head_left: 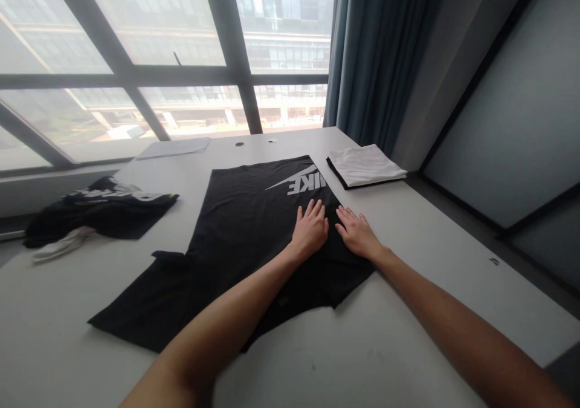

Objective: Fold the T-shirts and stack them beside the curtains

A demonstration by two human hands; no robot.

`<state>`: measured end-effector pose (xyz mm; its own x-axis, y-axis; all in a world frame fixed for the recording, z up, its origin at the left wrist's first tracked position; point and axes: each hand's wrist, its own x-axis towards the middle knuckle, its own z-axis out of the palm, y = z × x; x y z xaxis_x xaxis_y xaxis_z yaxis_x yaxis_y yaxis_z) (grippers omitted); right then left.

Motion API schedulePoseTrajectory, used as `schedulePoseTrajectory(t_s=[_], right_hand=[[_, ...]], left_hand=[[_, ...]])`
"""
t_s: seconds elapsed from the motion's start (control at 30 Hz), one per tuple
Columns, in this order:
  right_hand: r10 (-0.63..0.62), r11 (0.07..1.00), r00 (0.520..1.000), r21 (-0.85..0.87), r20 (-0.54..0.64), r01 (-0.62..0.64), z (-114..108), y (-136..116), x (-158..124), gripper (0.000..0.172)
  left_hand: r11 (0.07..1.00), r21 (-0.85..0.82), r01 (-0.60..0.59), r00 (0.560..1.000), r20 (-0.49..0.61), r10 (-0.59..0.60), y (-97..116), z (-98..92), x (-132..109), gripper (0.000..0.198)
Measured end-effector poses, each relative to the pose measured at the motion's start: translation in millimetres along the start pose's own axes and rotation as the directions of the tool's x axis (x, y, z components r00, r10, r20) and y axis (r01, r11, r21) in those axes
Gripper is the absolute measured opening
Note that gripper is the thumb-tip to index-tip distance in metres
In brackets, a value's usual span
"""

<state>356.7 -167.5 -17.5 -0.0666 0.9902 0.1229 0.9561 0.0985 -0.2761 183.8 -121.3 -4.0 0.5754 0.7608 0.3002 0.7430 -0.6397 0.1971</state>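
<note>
A black T-shirt with a white printed logo lies spread on the white table, its printed end toward the window. The shirt's right side is folded inward, and part of the print is cut off at that edge. My left hand rests flat on the cloth just below the lettering, fingers spread. At the folded right edge, my right hand lies palm down with its fingers stretched out over the fabric. Neither hand grips the cloth. One sleeve reaches out to the lower left; my left forearm covers part of the shirt.
Folded white and black clothes lie in a stack at the table's back right. A crumpled heap of dark and white clothes is at the left. Papers lie near the window. A blue curtain hangs behind the table.
</note>
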Motion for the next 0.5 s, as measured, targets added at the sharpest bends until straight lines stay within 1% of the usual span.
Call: schedulePoseTrajectory(t_s=[0.07, 0.13, 0.23, 0.3, 0.4, 0.5], right_hand=[[-0.001, 1.0, 1.0, -0.008, 0.006, 0.001, 0.2, 0.2, 0.3, 0.056], [-0.005, 1.0, 1.0, -0.016, 0.01, 0.005, 0.7, -0.2, 0.2, 0.056], [-0.003, 0.999, 1.0, -0.032, 0.012, 0.003, 1.2, -2.8, -1.4, 0.056], [0.012, 0.999, 1.0, -0.044, 0.001, -0.012, 1.3, -5.4, -3.1, 0.055], [0.052, 0.998, 0.998, -0.042, -0.046, -0.054, 0.1, -6.9, -4.2, 0.054], [0.129, 0.991, 0.982, -0.007, -0.138, -0.131, -3.6, -1.8, -1.2, 0.05]], left_hand=[[0.998, -0.02, -0.054, 0.999, -0.004, 0.054, 0.6, -0.8, 0.3, 0.052], [0.994, -0.04, -0.107, 0.993, 0.048, 0.108, 1.0, 0.3, -0.1, 0.055], [0.994, -0.045, -0.104, 0.983, 0.145, 0.11, 0.5, 4.7, -1.5, 0.058], [0.994, -0.042, -0.098, 0.98, 0.171, 0.104, -0.4, 7.4, -2.1, 0.059], [0.995, -0.037, -0.094, 0.98, 0.174, 0.099, -1.4, 8.9, -2.2, 0.058], [0.995, -0.034, -0.096, 0.98, 0.171, 0.1, -1.6, 8.8, -2.2, 0.058]])
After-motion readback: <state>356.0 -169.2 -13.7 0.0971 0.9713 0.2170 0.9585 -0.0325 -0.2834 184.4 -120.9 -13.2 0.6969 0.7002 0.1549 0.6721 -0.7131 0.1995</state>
